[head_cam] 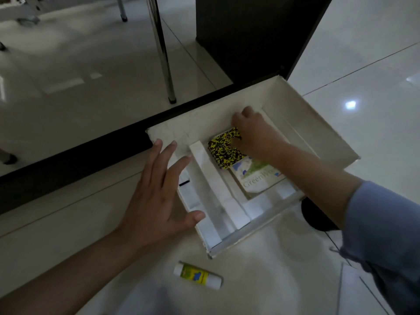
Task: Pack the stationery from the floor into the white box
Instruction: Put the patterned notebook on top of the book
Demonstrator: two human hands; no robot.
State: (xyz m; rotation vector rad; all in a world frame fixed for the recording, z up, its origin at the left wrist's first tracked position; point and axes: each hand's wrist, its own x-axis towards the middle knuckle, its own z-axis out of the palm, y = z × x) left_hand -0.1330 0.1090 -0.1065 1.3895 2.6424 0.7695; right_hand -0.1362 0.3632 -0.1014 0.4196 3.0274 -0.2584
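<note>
The white box [295, 119] sits open on the tiled floor, with white cardboard dividers inside. My right hand [254, 133] reaches into it and grips a yellow-and-black speckled notebook [223, 147], which lies on a white booklet with green lettering [259, 178]. My left hand [159, 194] hovers with spread fingers over the box's left wall, thumb near the rim. A glue stick [197, 275] with a yellow-green label lies on the floor in front of the box.
A dark cabinet [254, 35] stands behind the box, its black base strip [75, 160] running left. A chrome table leg [164, 57] rises behind it. A black round object [316, 217] lies under my right forearm.
</note>
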